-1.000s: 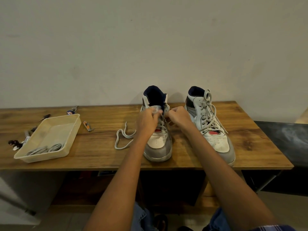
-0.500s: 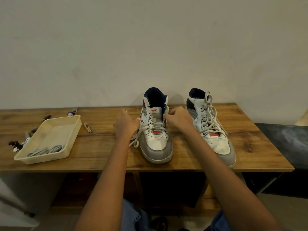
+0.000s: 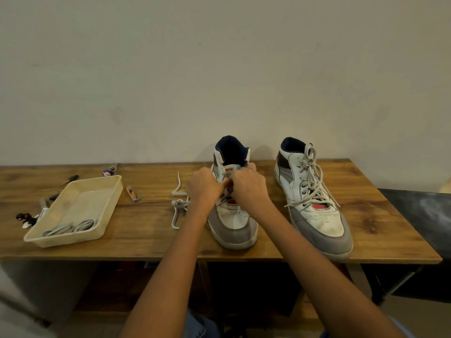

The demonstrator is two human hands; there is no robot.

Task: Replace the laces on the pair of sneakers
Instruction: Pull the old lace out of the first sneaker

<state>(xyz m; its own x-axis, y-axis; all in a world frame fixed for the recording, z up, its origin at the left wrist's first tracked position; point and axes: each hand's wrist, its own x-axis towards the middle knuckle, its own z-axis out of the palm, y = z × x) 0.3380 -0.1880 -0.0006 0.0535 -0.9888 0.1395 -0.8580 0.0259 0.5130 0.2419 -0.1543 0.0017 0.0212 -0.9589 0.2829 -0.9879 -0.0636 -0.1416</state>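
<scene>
Hands have come back together: left hand (image 3: pixel 203 185) and right hand (image 3: pixel 249 185) both pinch the lace (image 3: pixel 179 206) on the left sneaker (image 3: pixel 233 215), its slack at 9 o'clock on the tabletop (image 3: pixel 146 228), so unlacing goes on.

Two sneakers (image 3: pixel 234 215) (image 3: pixel 314 203), one tray (image 3: pixel 73 211).

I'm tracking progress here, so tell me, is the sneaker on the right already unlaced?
No, the right sneaker still has its lace threaded up through the eyelets, untouched by either hand.
</scene>
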